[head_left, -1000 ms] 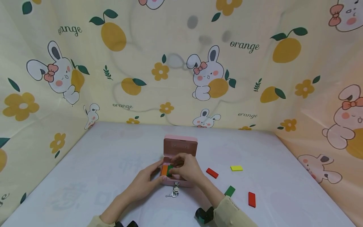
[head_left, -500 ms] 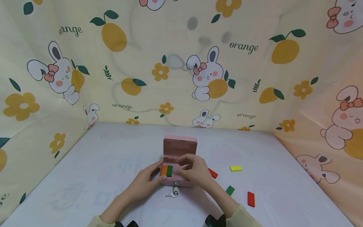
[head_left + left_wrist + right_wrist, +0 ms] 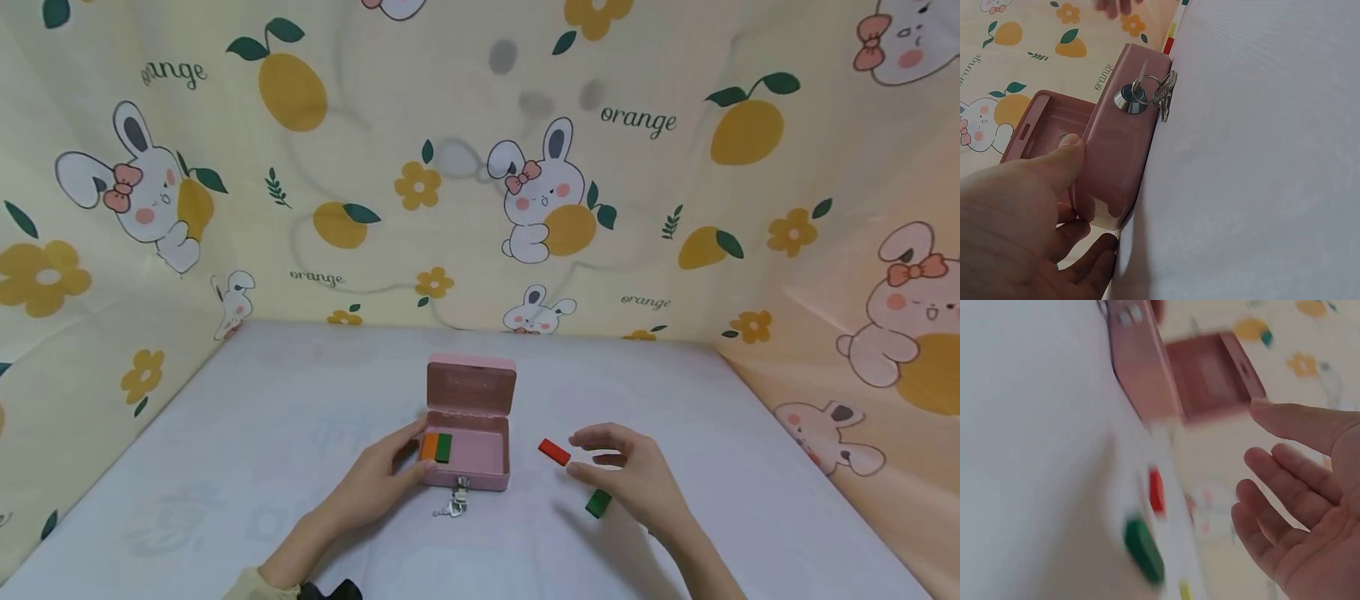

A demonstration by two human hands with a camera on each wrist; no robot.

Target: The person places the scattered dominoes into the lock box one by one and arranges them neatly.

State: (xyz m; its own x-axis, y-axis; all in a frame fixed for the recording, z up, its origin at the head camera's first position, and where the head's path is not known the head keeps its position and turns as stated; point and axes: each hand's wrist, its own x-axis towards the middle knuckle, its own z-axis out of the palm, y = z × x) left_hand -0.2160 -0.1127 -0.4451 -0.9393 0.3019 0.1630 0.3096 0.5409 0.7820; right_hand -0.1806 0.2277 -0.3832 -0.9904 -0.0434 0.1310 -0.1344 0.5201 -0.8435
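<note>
My left hand [image 3: 386, 471] grips the left side of a pink metal cash box [image 3: 487, 482], thumb at its front rim and fingers along the side. Its lid [image 3: 472, 389] stands raised at the back. Inside, against the left wall, an orange block [image 3: 429, 446] and a green block [image 3: 444, 448] lie side by side. A small key [image 3: 1141, 74] sits in the front lock, more keys on a ring hanging from it. My right hand [image 3: 633, 475] hovers right of the box, fingers spread and holding nothing, near a red block [image 3: 554, 452] and another green block [image 3: 598, 503].
Part of a yellow block [image 3: 1185, 590] shows at the bottom of the right wrist view; the right hand covers that area in the head view. The white tabletop [image 3: 247, 467] ends at a patterned cloth backdrop [image 3: 465, 233] behind and at both sides.
My right hand has left the box and moved right over the loose blocks, its fingers spreading. It now hides the yellow block and the other red block. The left hand stays on the box.
</note>
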